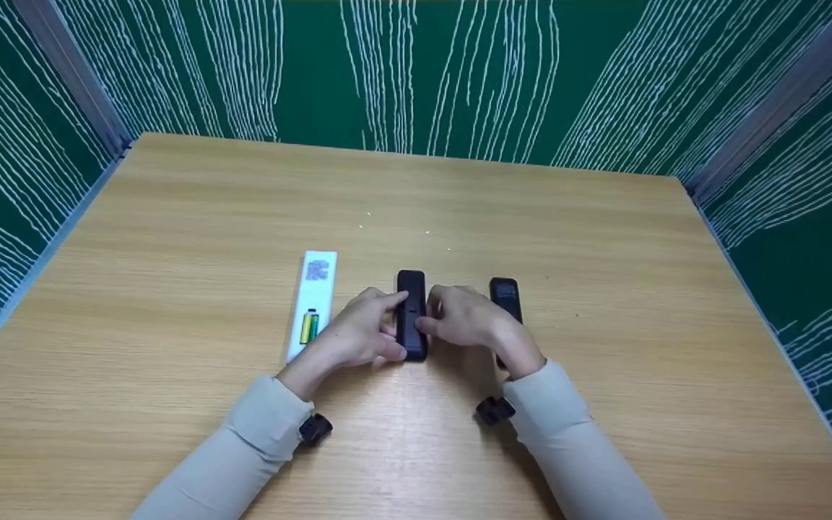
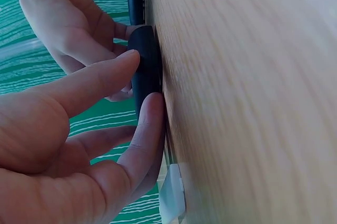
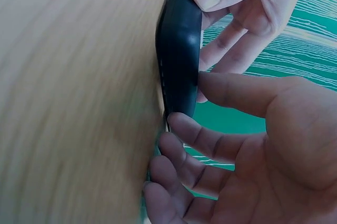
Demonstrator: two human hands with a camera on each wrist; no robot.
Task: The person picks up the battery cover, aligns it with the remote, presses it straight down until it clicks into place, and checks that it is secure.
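A black remote control [image 1: 410, 285] lies back up on the table, its long sides pointing away from me. My left hand [image 1: 362, 328] grips it from the left, with the thumb and fingers spread along that side. From the right, my right hand [image 1: 463, 315] holds it too. The right thumb [image 3: 237, 90] presses on the remote's back, and the fingertips are at its side edge near the tabletop. Left of my left hand is a white remote [image 1: 321, 289] with green-and-yellow batteries [image 1: 309, 327] showing in its back.
Another black remote [image 1: 505, 295] lies to the right, partly hidden by my right wrist. Tiny pale specks [image 1: 427, 232] dot the wooden table [image 1: 416, 188] beyond the remotes. Green walls [image 1: 318, 72] with white streaks border the table at the back and sides.
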